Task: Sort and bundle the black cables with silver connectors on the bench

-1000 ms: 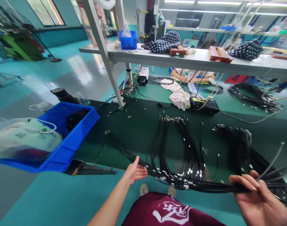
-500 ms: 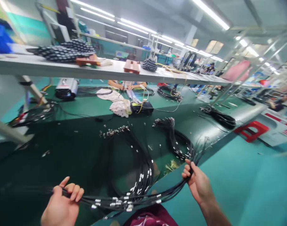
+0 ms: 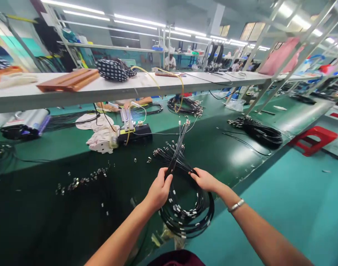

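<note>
A bundle of thin black cables (image 3: 187, 216) with small white tags hangs in a loop over the near edge of the green table (image 3: 74, 159). My left hand (image 3: 159, 190) is closed around the top of the loop, where the metal-tipped cable ends (image 3: 180, 138) fan upward over the table. My right hand (image 3: 204, 180), with a bracelet at the wrist, grips the same loop just to the right of it.
More black cable coils (image 3: 257, 131) lie on the table to the right and at the back (image 3: 185, 106). A black box (image 3: 135, 133) and white cloths (image 3: 101, 138) sit mid-table. A white shelf (image 3: 146, 87) runs above. A red stool (image 3: 314, 138) stands on the teal floor.
The view has swung right. My hands, which held the cable bundle stretched wide apart, have come together, and the bundle now hangs as a closed loop.
</note>
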Motion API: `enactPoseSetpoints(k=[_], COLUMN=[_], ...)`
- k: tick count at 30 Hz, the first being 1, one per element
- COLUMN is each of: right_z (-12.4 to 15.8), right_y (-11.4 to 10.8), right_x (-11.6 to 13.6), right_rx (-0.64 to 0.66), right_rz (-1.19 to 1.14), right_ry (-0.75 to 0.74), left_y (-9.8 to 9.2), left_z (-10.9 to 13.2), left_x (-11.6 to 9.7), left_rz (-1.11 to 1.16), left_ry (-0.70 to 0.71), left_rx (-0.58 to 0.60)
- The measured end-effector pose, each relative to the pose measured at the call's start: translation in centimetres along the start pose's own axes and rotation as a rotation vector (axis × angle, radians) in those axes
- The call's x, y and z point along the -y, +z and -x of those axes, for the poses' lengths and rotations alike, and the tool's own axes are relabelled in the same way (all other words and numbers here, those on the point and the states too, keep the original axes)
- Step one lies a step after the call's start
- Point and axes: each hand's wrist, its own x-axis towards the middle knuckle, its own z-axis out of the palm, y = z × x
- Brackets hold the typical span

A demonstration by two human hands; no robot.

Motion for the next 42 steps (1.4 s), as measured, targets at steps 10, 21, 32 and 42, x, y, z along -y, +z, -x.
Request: enactPoseSetpoints(k=[10,21,32,42], right_z=[-9.8,-6.8,-6.8,-6.2], right_y=[2.7,5.0,7.4,7.0], right_x=[-4.5,-7.5,-10.5,-12.5], right_rx=[0.200,-0.176,-0.198,0.028], right_rz=[0.142,0.233,-0.088,-0.048], right_ry=[-0.091,-0.114,-0.119,-0.004], left_y=[6.1,7.2,9.0,11.1], left_z=[-9.0,-9.4,-8.4,-7.0], left_x=[6.5,9.4,9.6,9.5], left_rz=[-0.514,-0.781,-0.982,-0.803], left_ry=[-0.112,-0.192,-0.165,-0.312], left_rx=[0.163,0.138,-0.095,-0.061])
